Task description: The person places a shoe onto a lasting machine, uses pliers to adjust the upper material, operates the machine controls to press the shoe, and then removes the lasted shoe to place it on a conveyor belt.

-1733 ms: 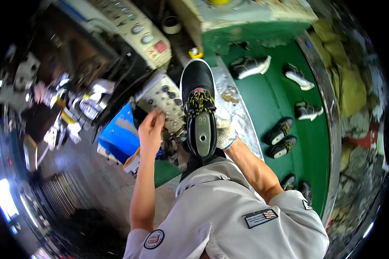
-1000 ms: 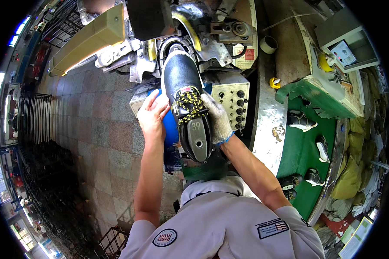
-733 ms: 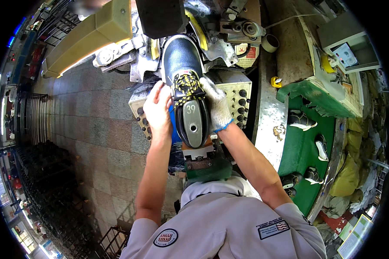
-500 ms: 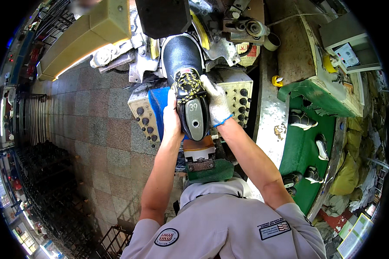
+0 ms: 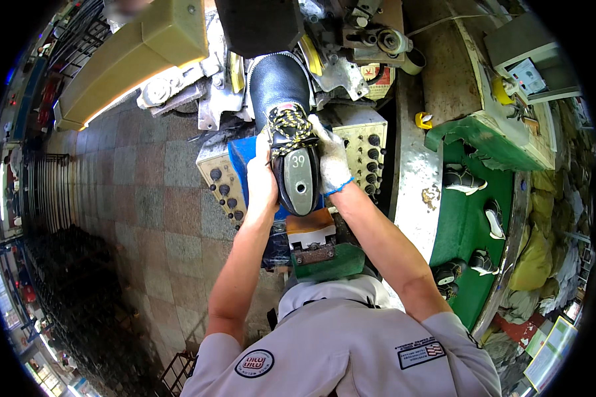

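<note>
A black leather shoe (image 5: 279,83) with a grey last (image 5: 300,175) inside it lies toe away from me, its toe end between the metal parts of a machine (image 5: 258,26). Yellow-and-black laces (image 5: 291,126) are tied across it. Along the left side of the shoe's heel end, my bare left hand (image 5: 261,175) is closed on it. My right hand (image 5: 333,157), in a white glove with a blue cuff edge, grips the opposite side, near the laces. The undersides of the fingers and the shoe's sole are hidden.
Control boxes with black knobs (image 5: 371,153) flank the shoe below the machine. A brown-and-white padded support (image 5: 310,228) stands close to my body. Several shoes, one a black-and-white shoe (image 5: 463,178), lie on a green surface (image 5: 453,238) to the right. Dark racks (image 5: 79,298) stand at left.
Both hands keep their hold and the shoe stays in the machine. Only the view has shifted slightly.
</note>
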A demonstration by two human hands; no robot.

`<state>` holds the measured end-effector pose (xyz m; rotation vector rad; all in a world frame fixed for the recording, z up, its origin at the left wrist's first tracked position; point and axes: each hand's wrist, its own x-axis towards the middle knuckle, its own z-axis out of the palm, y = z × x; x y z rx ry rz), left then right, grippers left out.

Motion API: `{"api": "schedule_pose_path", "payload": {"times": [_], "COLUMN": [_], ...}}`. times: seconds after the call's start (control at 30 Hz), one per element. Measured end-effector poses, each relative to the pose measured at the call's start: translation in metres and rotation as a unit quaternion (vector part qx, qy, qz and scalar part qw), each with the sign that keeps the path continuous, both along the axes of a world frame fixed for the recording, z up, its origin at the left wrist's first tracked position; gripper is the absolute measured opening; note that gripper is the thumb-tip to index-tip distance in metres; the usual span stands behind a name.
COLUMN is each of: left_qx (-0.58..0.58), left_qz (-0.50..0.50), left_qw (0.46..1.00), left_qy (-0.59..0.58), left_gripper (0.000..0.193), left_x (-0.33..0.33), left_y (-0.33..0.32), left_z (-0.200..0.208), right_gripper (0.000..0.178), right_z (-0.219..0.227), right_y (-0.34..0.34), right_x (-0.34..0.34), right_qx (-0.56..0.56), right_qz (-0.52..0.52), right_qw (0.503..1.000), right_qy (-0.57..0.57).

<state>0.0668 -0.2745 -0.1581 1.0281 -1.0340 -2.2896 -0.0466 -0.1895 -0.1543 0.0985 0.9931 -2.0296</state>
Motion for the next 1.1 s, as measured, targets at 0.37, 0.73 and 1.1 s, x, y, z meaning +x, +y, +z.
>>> {"api": "schedule_pose_path", "payload": {"times": [0.37,0.73,1.1], "left_qx": [-0.076,-0.114,-0.219], "left_qz": [0.036,0.037,0.09], "left_qw": [0.992,0.986,0.965], "left_qy": [0.092,0.112,-0.115], "left_gripper": [0.045,0.047,0.058], "left_x": [-0.013,-0.007,0.034], "left_y": [0.004,0.01,0.008], "left_z": [-0.025,-0.028,0.001], "right_gripper": [0.032,0.035,0.05], "right_z": [-0.02,-0.012,-0.043], "right_y": [-0.003,0.003,0.084], "right_x": [-0.001,-0.001,-0.017], "right_qx": [0.028,0.095,0.007], "right_qz": [-0.04,0.002,0.001], "right_qw": [0.986,0.964,0.991], "right_qy": [0.161,0.247,0.134]}}
